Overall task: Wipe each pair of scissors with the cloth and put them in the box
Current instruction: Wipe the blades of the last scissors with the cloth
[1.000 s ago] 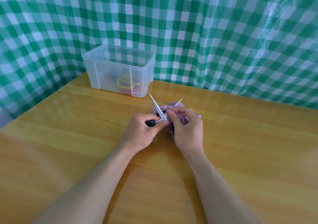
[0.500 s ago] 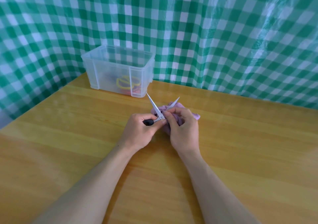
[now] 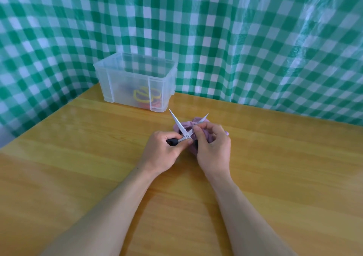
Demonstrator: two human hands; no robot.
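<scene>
Head view: over the wooden table [image 3: 78, 157], the left hand [image 3: 167, 153] grips the black handle of the scissors [image 3: 182, 131] — thin silver blades wide open, tips pointing away. The right hand [image 3: 214, 147] pinches the purple cloth [image 3: 188, 123] round one blade. This looks like the wiping step. Next, I think, the cloth must slide to the tip, slowly — the edge is sharp. Behind stands the clear box [image 3: 125, 82], yellow and red handles inside.
</scene>
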